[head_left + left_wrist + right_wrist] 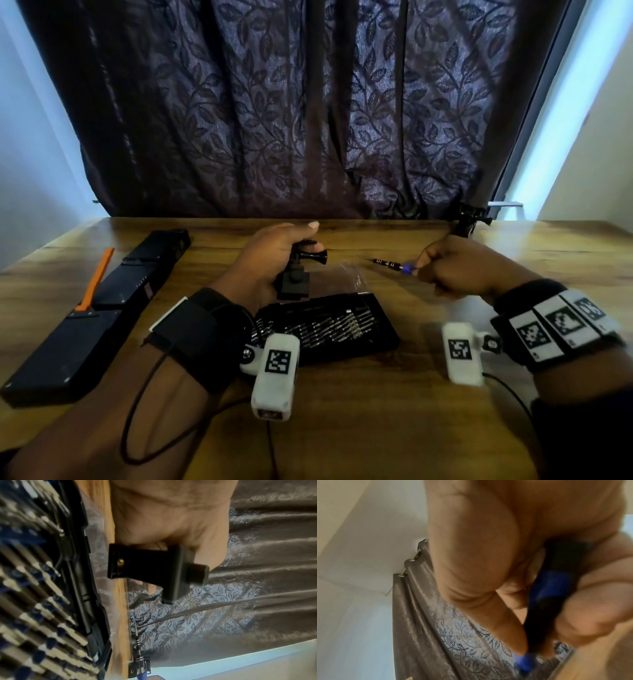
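Observation:
My left hand (pixel 274 255) grips a black camera mount (pixel 296 274) with a thumbscrew, held above the wooden table (pixel 359 411). In the left wrist view the mount (pixel 154 569) shows a flat base with a brass insert, and my fingers curl behind it. My right hand (pixel 455 270) holds a small screwdriver (pixel 390 264) with a black and blue handle, its thin tip pointing left toward the mount, a short gap away. The right wrist view shows the handle (pixel 546 601) pinched between thumb and fingers.
An open black case of screwdriver bits (pixel 329 325) lies just in front of my hands, with a clear plastic bag (pixel 352 274) behind it. Long black boxes (pixel 102 308) and an orange tool (pixel 97 277) lie at the left. A black clamp (pixel 469 219) sits at the table's far edge, before a dark curtain (pixel 308 102).

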